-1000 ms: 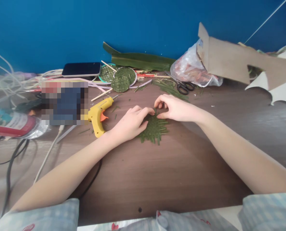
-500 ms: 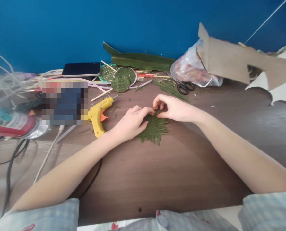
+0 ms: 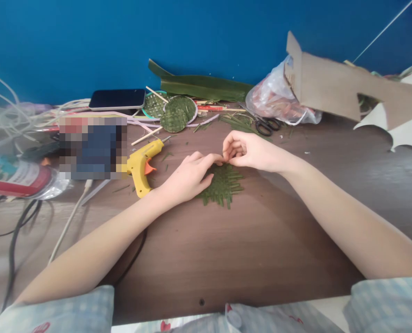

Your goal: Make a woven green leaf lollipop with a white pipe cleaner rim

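Observation:
A small woven mat of green leaf strips lies flat on the brown table, its strip ends sticking out along the right and near sides. My left hand holds it down from the left, with index finger and thumb resting on the weave and the thumb apart. At the mat's far edge my right hand is closed, thumb and index finger pinched together on a leaf strip end. The fingertips mostly hide that strip. Both hands' fingertips nearly meet there.
Left of my hands lies a yellow glue gun. Round woven leaf pieces, a phone, a long green leaf, black scissors, a plastic bag and cut cardboard line the back. Cables run along the left.
My right thumb and index finger have closed from a gap into a pinch at the mat's far edge, the hand rising slightly. My left hand and the mat stay put.

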The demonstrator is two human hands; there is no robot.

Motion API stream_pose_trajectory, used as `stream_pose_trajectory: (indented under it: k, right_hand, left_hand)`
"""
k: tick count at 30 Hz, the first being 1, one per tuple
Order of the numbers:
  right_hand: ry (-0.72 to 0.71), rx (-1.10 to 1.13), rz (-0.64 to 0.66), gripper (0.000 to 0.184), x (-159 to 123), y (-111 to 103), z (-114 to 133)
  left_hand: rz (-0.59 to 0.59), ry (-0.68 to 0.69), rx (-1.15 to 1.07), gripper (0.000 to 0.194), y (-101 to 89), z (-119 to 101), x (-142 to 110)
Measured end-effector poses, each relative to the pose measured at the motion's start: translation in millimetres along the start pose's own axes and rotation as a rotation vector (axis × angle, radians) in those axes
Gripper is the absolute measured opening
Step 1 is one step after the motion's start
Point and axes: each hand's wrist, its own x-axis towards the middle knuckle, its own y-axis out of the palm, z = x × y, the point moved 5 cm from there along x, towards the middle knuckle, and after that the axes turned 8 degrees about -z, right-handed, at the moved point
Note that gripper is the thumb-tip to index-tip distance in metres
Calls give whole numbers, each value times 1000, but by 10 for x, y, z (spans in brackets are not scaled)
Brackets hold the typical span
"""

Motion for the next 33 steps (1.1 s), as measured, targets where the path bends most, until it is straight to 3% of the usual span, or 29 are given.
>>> stream_pose_trajectory:
  k: [8,19,25,33]
  right_hand:
    - [11,26,-26,25,5,-36,29]
    - [35,84,-46,30,27,-37,-1]
    - [59,76,-54,29,22,-27,-5]
    - [103,-16,-126,15,23,-63,24]
  left_hand:
    - [20,103,55,37,7,-17,-8]
    - [13,-15,-20,40,12,17,-6]
    - [-12,53,12,43,6,4,-12]
    - [22,116,73,32,31,8,-12]
